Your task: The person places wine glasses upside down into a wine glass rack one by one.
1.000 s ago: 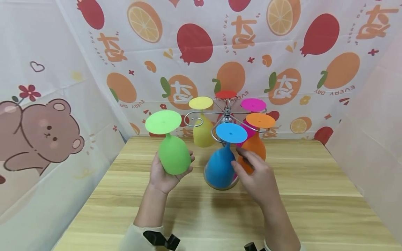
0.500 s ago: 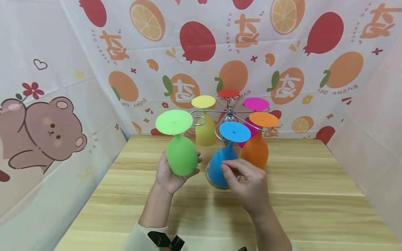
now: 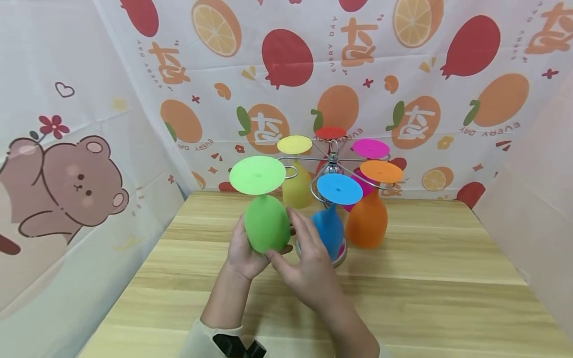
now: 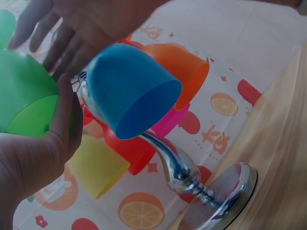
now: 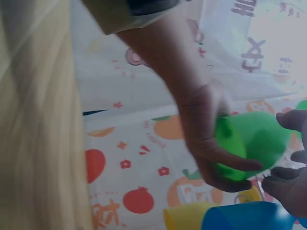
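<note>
A green goblet (image 3: pixel 267 223) is upside down, its pale green foot (image 3: pixel 257 175) uppermost and overlapping a wire loop of the rack in the head view. My left hand (image 3: pixel 246 251) holds its bowl from below, thumb and fingers curled round the rim in the left wrist view. Close on the bowl's right side is my right hand (image 3: pixel 309 268), its fingers fairly straight and spread from the thumb. A blue goblet (image 3: pixel 329 228) hangs upside down just behind the right hand, partly hidden by it. The chrome goblet rack (image 3: pixel 333 158) carries it on curled wire arms.
Orange (image 3: pixel 368 221), yellow (image 3: pixel 297 186), magenta (image 3: pixel 370 148) and red (image 4: pixel 132 148) goblets also hang upside down around the rack. Its round base (image 4: pixel 235 196) stands on the wooden table (image 3: pixel 425 298). A fruit-print cloth (image 3: pixel 286 57) hangs behind the table.
My right hand has moved left, from beside the blue and orange goblets, past the blue one, to the green goblet. The left hand, still holding the green goblet, has shifted slightly right toward the rack.
</note>
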A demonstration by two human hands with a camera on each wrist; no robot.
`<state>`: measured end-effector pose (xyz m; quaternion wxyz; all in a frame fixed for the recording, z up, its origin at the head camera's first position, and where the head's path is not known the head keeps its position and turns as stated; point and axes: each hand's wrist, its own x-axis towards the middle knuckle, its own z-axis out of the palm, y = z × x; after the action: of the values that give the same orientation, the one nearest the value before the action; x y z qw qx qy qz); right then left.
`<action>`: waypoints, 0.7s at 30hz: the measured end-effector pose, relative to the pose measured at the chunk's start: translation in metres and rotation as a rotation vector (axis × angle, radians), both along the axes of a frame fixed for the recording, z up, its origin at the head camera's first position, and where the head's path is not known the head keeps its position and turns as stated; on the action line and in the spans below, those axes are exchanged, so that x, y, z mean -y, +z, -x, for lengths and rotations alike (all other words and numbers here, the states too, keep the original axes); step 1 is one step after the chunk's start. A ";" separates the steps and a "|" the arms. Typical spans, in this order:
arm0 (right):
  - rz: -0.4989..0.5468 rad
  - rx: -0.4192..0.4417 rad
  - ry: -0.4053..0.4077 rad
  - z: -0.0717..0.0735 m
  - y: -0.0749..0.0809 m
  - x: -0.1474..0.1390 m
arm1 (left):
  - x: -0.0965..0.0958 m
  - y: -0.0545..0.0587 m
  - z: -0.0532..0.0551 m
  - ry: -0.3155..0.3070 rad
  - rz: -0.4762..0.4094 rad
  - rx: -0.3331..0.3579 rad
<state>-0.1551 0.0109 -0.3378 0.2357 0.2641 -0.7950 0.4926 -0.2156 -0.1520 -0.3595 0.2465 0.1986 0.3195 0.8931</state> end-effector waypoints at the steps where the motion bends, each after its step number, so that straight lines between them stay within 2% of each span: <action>1: -0.012 0.010 -0.001 0.001 -0.001 0.002 | 0.000 0.001 -0.001 0.000 0.003 -0.003; 5: -0.031 0.021 -0.005 0.003 -0.005 0.006 | -0.002 0.006 -0.006 0.037 0.043 -0.025; 14: 0.019 -0.004 -0.023 0.004 -0.008 0.004 | -0.005 0.013 -0.012 0.127 0.216 -0.051; 18: 0.011 -0.049 -0.035 0.004 -0.008 0.002 | -0.006 0.015 -0.014 0.167 0.251 -0.057; 21: 0.009 -0.072 -0.045 0.004 -0.008 0.002 | -0.005 0.013 -0.014 0.205 0.279 -0.054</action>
<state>-0.1596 0.0091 -0.3460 0.2763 0.2627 -0.7895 0.4809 -0.2020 -0.1474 -0.3470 0.1705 0.1525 0.4657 0.8549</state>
